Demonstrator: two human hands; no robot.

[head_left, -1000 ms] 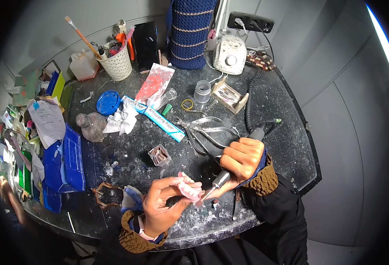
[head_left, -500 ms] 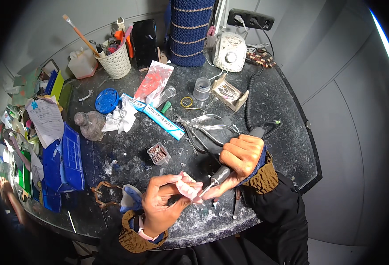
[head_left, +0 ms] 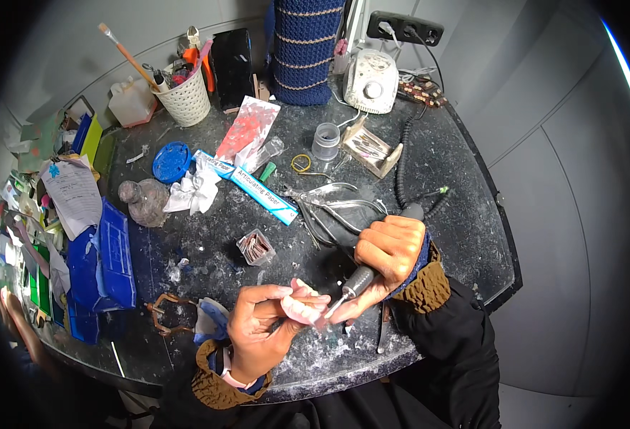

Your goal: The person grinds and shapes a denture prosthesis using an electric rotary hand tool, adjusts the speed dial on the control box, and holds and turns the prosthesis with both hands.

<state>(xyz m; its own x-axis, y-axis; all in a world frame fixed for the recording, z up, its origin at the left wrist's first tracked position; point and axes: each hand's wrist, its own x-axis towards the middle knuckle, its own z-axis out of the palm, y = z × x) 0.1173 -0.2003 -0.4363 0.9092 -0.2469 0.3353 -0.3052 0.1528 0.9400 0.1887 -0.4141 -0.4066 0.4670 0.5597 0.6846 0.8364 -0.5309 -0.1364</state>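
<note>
Nearest to me, the left hand (head_left: 261, 332) holds the pink false teeth (head_left: 300, 309) in a narrow pinch between thumb and fingers, raised over the front part of the dark table (head_left: 465, 239). The right hand (head_left: 390, 257) has its fingers wrapped firmly around the hand drill (head_left: 358, 283), and the thin bit points down to the right edge of the teeth.

I judge that the work on this piece is under way and not finished, because the bit is so close to it. How much is already smoothed, and how much is left, I cannot read from the surface. The fingers cover a good part of the piece, its underside is hidden from me, and whether the bit really touches I cannot tell.

Farther on lie a small clear box (head_left: 257, 248) with dark strips and the metal pliers (head_left: 340, 207), whose handles go partly behind the right hand. Behind them stands a white machine (head_left: 372, 89). At the left rim, another person's forearm (head_left: 20, 323) is dim and cut off.
</note>
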